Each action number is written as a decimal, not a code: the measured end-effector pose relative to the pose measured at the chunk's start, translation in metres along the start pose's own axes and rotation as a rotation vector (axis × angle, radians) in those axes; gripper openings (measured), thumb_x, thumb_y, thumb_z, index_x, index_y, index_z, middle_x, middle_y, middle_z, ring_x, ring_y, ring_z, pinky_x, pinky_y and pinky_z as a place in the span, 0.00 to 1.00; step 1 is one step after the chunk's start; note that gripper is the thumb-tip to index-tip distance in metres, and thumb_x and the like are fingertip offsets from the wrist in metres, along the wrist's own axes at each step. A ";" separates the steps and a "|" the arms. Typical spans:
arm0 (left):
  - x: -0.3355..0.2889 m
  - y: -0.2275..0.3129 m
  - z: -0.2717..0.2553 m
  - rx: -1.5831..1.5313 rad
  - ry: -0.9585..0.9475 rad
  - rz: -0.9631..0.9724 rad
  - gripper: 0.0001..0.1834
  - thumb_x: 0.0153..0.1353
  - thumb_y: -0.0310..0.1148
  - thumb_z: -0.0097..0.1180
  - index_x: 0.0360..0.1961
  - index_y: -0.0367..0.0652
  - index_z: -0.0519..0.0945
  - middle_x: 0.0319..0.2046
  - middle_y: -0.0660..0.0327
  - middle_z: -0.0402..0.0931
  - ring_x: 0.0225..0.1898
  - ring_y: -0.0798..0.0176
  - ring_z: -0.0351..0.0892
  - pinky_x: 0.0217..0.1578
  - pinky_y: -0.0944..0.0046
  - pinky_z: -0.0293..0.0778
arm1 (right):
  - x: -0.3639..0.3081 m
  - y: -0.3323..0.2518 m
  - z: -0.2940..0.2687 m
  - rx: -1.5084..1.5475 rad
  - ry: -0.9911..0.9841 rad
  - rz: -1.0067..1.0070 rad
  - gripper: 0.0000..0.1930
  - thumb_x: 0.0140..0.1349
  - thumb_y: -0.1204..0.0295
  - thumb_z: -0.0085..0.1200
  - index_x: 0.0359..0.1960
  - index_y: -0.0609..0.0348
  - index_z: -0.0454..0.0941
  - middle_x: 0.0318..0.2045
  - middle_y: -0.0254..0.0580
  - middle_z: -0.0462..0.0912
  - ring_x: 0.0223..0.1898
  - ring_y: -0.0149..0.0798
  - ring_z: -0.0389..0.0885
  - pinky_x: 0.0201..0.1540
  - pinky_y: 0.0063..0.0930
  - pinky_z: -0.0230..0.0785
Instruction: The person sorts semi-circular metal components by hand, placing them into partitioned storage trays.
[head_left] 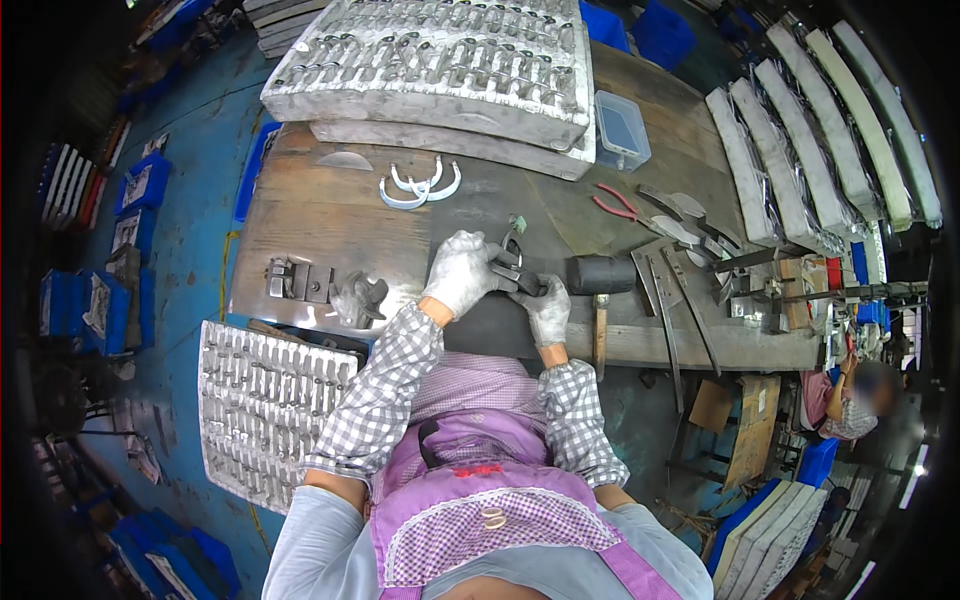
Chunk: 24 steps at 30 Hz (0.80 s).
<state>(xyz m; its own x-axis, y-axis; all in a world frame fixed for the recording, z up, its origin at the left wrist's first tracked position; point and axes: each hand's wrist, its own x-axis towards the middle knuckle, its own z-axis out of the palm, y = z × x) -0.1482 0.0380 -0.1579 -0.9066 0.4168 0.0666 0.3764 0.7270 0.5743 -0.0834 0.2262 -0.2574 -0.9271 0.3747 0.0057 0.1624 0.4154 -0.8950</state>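
Note:
My left hand [460, 272], in a white work glove, is closed around a small dark metal piece [516, 277] over the near part of the table. My right hand [547, 312], gloved too, pinches the same piece from its lower right side. A shiny curved metal part [511, 243] shows just beyond my fingers; whether it belongs to the dark piece I cannot tell. Right of my hands lies a mallet with a black head [600, 274] and a wooden handle [600, 335] pointing toward me. My fingers hide much of what they grip.
Stacked foam trays [430, 100] of metal parts stand at the back; another tray [265, 410] sits at lower left. White curved pieces [420, 187], a metal block [300, 281], red-handled pliers [615, 203], long metal bars [690, 300] and a clear plastic box [621, 130] rest on the table [350, 225].

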 end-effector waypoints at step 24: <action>-0.115 -0.043 0.019 -0.068 0.344 -0.070 0.19 0.53 0.40 0.70 0.47 0.48 0.87 0.47 0.57 0.82 0.48 0.50 0.80 0.51 0.53 0.77 | -0.031 -0.033 0.013 0.194 -0.184 0.080 0.13 0.57 0.76 0.70 0.42 0.62 0.80 0.32 0.32 0.84 0.29 0.23 0.80 0.31 0.19 0.74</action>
<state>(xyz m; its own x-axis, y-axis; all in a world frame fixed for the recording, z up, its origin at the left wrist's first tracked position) -0.0566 -0.0309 -0.2061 -0.9454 0.1508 0.2891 0.3079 0.7042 0.6397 -0.0647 0.1900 -0.2340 -0.9625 0.2359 -0.1340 0.1867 0.2171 -0.9581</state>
